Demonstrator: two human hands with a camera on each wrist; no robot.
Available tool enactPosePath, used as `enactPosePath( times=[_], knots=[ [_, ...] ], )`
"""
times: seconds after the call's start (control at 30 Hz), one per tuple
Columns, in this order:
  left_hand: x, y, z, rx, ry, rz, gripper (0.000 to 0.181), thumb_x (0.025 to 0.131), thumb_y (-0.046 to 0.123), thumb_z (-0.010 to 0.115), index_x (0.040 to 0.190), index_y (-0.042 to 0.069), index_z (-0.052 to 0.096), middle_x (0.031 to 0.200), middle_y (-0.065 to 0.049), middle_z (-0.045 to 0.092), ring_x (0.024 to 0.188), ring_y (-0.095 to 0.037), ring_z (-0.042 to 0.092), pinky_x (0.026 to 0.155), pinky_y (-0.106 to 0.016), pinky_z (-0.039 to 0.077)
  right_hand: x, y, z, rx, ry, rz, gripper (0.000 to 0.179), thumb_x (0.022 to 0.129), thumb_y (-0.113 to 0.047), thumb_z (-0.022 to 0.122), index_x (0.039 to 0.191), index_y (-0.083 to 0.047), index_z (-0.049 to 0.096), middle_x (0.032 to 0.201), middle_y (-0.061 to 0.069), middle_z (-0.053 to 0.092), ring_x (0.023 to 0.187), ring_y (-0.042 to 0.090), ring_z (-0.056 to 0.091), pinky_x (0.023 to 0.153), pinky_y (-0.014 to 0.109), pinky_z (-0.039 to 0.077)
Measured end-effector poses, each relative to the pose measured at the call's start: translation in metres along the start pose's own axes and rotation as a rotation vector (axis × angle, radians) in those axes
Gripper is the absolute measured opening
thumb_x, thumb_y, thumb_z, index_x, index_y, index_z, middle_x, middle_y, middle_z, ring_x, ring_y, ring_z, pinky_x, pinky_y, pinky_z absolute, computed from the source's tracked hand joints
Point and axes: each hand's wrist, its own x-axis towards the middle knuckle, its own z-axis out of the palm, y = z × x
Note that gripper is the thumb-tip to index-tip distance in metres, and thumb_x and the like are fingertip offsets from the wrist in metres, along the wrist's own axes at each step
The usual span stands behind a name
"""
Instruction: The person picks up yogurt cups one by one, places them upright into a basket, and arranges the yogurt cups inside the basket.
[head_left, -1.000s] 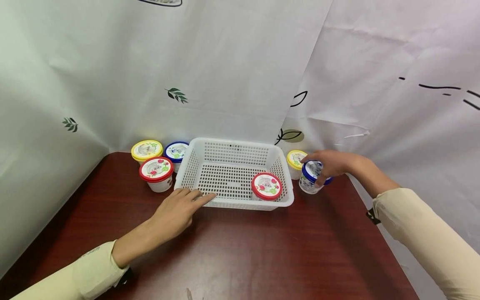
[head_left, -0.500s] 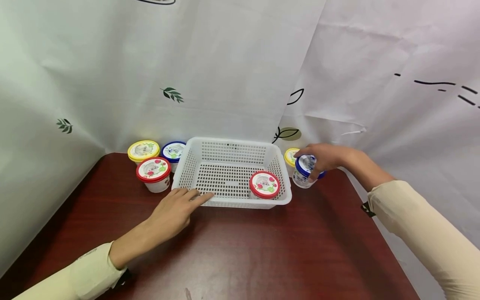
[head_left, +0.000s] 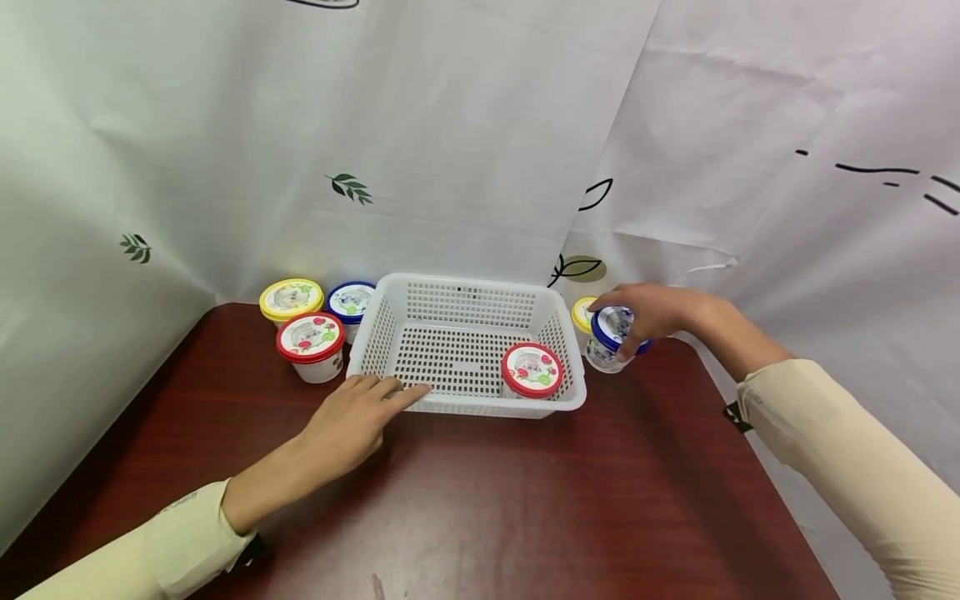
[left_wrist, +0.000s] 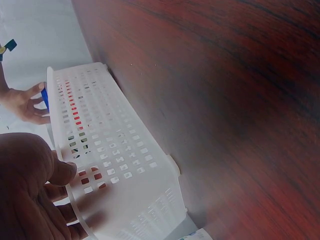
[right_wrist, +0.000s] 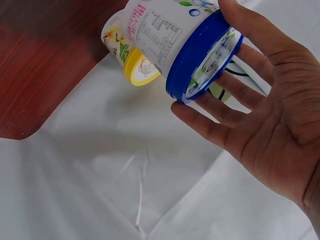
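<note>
My right hand [head_left: 663, 308] holds a blue-lidded tub [head_left: 603, 355] at the right of the basket, thumb and fingers spread around its lid. In the right wrist view, the fingertips sit at the lid's blue rim. A yellow-lidded tub [head_left: 581, 316] stands just behind it, partly hidden. My left hand [head_left: 347, 419] grips the front-left rim of a white perforated basket [head_left: 480, 406]; in the left wrist view the thumb [left_wrist: 64, 173] lies on the outer wall and the other fingers go over the rim. One red-lidded tub [head_left: 532, 369] sits inside, at the right front.
Left of the basket stand a yellow-lidded tub [head_left: 291, 297], a red-lidded tub [head_left: 311, 340] and a blue-lidded tub [head_left: 349, 300], close together. A white printed cloth [head_left: 465, 150] hangs behind the dark red wooden table [head_left: 510, 500].
The right hand has moved the blue-lidded tub slightly left and back, nearer the yellow-lidded tub and the basket. My left hand has stayed on the basket rim.
</note>
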Motion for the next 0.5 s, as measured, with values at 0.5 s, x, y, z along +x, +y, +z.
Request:
enactPosePath(
  times=[0.5],
  knots=[
    [0.000, 0.000, 0.000, 0.002, 0.004, 0.003, 0.071, 0.083, -0.010, 0.076, 0.147, 0.019, 0.074, 0.115, -0.008, 0.078, 0.105, -0.033, 0.073, 0.097, -0.051, 0.061, 0.001, -0.004, -0.012, -0.015, 0.029, -0.006, 0.095, 0.077, -0.024, 0.103, 0.161, -0.012, 0.060, 0.153, 0.025, 0.061, 0.133, 0.044, 0.063, 0.110, 0.065, 0.057]
  ],
)
